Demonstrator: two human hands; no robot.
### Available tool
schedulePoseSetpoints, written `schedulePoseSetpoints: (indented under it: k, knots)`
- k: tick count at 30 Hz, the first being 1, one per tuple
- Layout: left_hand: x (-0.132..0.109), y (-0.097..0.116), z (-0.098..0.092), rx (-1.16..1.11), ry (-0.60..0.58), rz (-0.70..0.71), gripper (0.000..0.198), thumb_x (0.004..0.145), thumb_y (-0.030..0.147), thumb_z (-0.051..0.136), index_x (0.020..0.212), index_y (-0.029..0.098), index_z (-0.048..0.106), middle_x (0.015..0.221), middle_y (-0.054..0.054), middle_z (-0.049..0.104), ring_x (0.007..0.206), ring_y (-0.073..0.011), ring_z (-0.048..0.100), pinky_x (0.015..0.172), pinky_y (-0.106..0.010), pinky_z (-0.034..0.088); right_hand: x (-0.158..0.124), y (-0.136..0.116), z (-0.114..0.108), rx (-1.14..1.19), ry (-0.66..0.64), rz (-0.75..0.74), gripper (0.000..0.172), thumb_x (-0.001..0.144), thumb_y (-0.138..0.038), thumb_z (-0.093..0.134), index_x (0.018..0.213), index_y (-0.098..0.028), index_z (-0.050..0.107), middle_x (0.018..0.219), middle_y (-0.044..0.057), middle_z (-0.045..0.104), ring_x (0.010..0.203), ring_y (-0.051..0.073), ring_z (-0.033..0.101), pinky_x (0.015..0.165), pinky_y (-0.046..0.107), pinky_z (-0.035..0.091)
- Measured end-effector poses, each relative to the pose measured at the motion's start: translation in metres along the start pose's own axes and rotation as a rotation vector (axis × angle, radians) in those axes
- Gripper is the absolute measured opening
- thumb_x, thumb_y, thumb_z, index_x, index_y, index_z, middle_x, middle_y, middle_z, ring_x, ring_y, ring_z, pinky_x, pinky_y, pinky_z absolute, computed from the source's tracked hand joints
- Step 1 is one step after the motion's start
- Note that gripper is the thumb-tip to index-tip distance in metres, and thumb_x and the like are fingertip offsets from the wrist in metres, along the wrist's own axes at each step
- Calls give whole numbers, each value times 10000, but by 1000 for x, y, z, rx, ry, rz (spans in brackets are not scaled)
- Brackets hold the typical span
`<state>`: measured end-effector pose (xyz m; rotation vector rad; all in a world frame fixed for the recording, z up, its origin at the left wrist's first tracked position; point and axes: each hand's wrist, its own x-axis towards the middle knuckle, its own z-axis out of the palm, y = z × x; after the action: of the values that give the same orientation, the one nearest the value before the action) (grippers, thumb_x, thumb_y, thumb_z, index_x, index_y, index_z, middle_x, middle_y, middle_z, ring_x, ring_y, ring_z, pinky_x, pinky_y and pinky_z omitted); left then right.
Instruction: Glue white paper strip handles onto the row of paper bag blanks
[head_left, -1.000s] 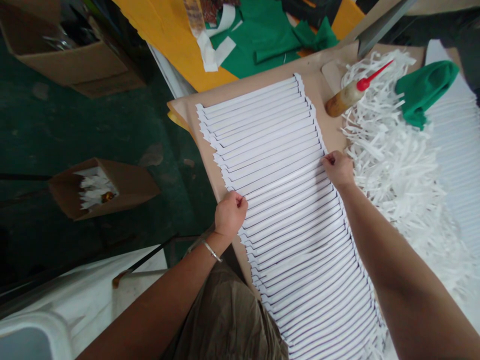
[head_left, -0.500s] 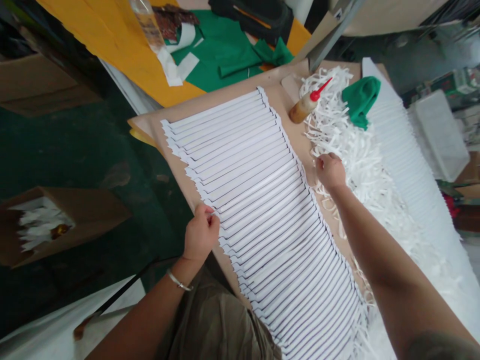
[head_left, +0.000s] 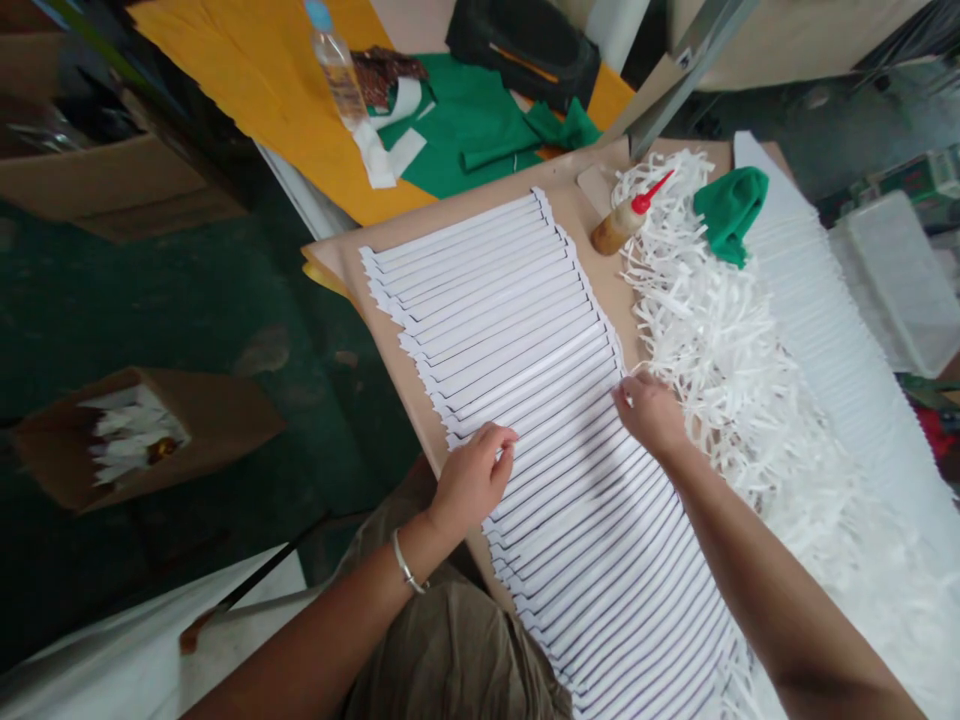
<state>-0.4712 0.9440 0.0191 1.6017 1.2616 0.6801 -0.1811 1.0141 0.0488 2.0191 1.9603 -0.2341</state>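
On layered white paper strips (head_left: pixel 517 330), both hands (head_left: pixel 472 480) (head_left: pixel 651 415) press.

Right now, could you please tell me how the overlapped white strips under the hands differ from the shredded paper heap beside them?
The overlapped white strips lie in tidy parallel rows, while the shredded paper heap is a loose tangle. The strips are broad with dark-lined edges; the heap's pieces are narrow and ragged. The left hand and right hand rest on the strips, and the heap lies just beyond the right one. Both are white paper, side by side.
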Motion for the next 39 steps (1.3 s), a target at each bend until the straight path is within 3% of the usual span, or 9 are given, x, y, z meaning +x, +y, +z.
schedulePoseSetpoints:
  k: [3,6,8,11,17,21,27,33,39]
  knots:
    - [3,20,13,-159,-69,136,378,960,173,410,1264,211,632,1244,-110,664,997,-186,666,912,-327,539,-42,-40,-15,113,-336,-350,263,1001,-265,445,973,-167,687,942,123,723,821,209,664,743,293,429]
    - [4,28,24,-324,-223,60,347,965,216,422,1191,173,682,991,-82,712,696,-142,641,747,-295,551,-66,-58,-32,385,-521,-561,258,1014,-294,464,950,-194,693,854,67,735,770,175,668,710,262,430]
    - [3,22,22,-372,-254,-77,291,952,286,477,1044,149,717,775,-37,675,563,-122,578,599,-261,499,-65,-50,-39,533,-483,-578,287,1016,-331,471,921,-194,703,836,59,735,758,165,657,705,258,438]
    - [-1,1,4,-385,-149,-290,274,903,362,549,915,146,717,592,16,582,497,-114,528,499,-226,407,-42,-19,-39,642,-356,-457,337,992,-426,497,911,-190,723,730,39,696,658,152,602,640,262,435]
    - [-2,-36,-34,-357,96,-484,261,818,415,620,819,162,683,550,39,562,442,-106,513,470,-224,391,21,26,-5,779,-236,-108,403,852,-568,635,761,-183,708,636,23,665,577,135,559,561,253,415]
    - [7,-49,-38,-338,219,-522,223,807,397,624,773,177,639,565,37,581,426,-108,522,458,-231,398,54,27,5,817,-114,-45,383,842,-549,635,780,-176,700,682,35,700,529,108,499,529,244,397]
    - [22,-62,-35,-186,325,-530,213,843,367,608,719,195,593,546,38,574,457,-114,537,510,-235,413,93,20,3,797,1,81,292,804,-469,668,823,-179,696,686,40,716,469,106,483,463,239,355]
    - [30,-68,-29,-93,341,-543,190,895,347,561,779,202,600,605,19,619,497,-130,561,542,-246,425,121,13,4,774,119,71,170,819,-337,633,790,-174,672,690,44,724,609,147,628,634,255,472]
    - [31,-73,-27,40,373,-504,179,894,340,583,776,206,597,691,-11,663,660,-157,634,636,-249,459,131,6,2,615,217,76,192,821,-357,620,827,-176,684,693,56,714,645,184,628,680,299,487]
